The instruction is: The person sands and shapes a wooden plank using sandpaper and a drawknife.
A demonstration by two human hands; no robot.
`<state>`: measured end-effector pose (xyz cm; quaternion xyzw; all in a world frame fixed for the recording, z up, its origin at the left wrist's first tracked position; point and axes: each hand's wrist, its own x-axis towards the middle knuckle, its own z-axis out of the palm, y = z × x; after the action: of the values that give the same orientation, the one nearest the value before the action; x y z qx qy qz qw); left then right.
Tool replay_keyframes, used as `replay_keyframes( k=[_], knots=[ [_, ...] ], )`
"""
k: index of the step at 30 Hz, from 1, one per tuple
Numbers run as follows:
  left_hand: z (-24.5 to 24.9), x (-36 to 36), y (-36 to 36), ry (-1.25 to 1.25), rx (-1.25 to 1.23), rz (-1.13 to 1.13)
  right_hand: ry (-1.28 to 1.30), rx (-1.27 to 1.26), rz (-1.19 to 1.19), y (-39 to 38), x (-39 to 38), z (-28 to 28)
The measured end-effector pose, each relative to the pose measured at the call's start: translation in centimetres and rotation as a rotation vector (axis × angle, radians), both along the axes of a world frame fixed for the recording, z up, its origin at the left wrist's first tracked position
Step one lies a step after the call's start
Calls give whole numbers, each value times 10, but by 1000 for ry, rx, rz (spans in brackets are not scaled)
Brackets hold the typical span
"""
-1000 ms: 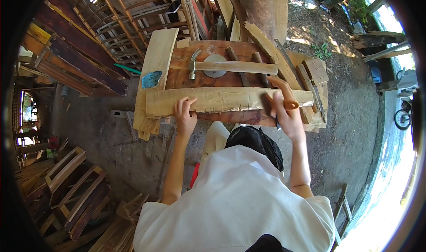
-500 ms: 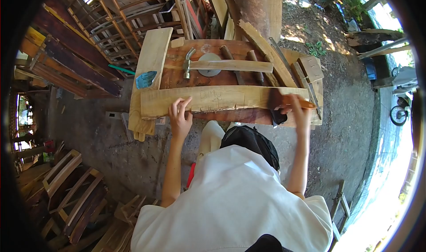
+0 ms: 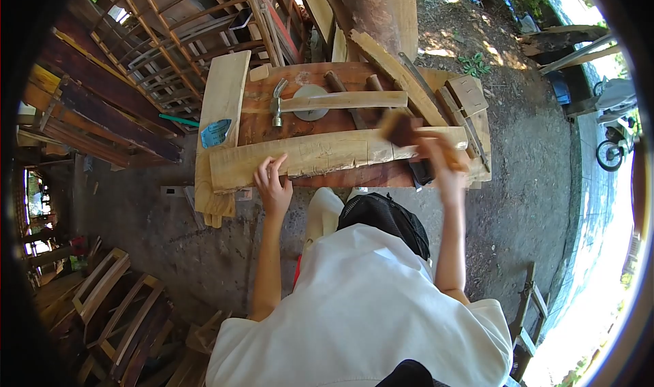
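A long pale wooden plank point(image 3: 313, 150) with a rough, cracked near edge lies across the workbench point(image 3: 259, 118). My left hand point(image 3: 274, 188) grips the plank's near edge toward its left end, fingers over the top. In my right hand point(image 3: 444, 162) is a wooden-handled brush point(image 3: 400, 128), smeared by motion, above the right part of the plank. Beyond the plank lies a claw hammer point(image 3: 276, 109) with a pale wooden handle. It rests by a round grey disc point(image 3: 312, 106) and two wooden-handled tools, one a chisel point(image 3: 335, 82). A small black object point(image 3: 421, 174) shows below my right hand.
Another board point(image 3: 225, 91) with a blue wrapper point(image 3: 215, 134) lies at the bench's left. A rough-edged strip point(image 3: 395, 74) and a wooden block point(image 3: 466, 93) lie at the right. Wooden frames point(image 3: 122, 305) are stacked at lower left, and lattice panels point(image 3: 177, 26) stand behind.
My right hand has moved up and left with the brush, which has lifted off the plank. My left hand stays on the plank. The whole view has shifted slightly.
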<state>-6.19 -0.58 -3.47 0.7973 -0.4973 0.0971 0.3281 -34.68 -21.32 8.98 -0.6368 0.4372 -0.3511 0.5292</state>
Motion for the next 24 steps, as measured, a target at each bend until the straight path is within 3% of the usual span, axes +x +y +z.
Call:
replay_keyframes(
  k=[4,8,12,14,16,17,19,20,22,24],
  knots=[
    [-3,0,1,-52,-5,26,-161,362,406,28,59,-23],
    [-3,0,1,-49,-9,46,-230,445,157,3,24,-44],
    [8,-4,0,11,-26,36,-121,241,-236,-38,-69,-35],
    [17,-5,-2,47,-23,28,-102,-2,-398,-53,-110,-25],
    [29,-6,-3,184,-49,-32,76,-168,-467,-70,-158,-32],
    [37,-9,-7,180,-48,-36,73,-166,-470,-68,-156,-24],
    [53,-24,-20,356,-148,-104,582,-282,-489,-61,-141,3],
    [57,-33,-29,376,-157,-170,578,-281,-491,-56,-127,5],
    [57,-54,-47,462,-129,-300,597,-486,-142,-40,-83,8],
    [61,-76,-66,464,-63,-446,739,-778,-56,-18,-27,0]
  ],
)
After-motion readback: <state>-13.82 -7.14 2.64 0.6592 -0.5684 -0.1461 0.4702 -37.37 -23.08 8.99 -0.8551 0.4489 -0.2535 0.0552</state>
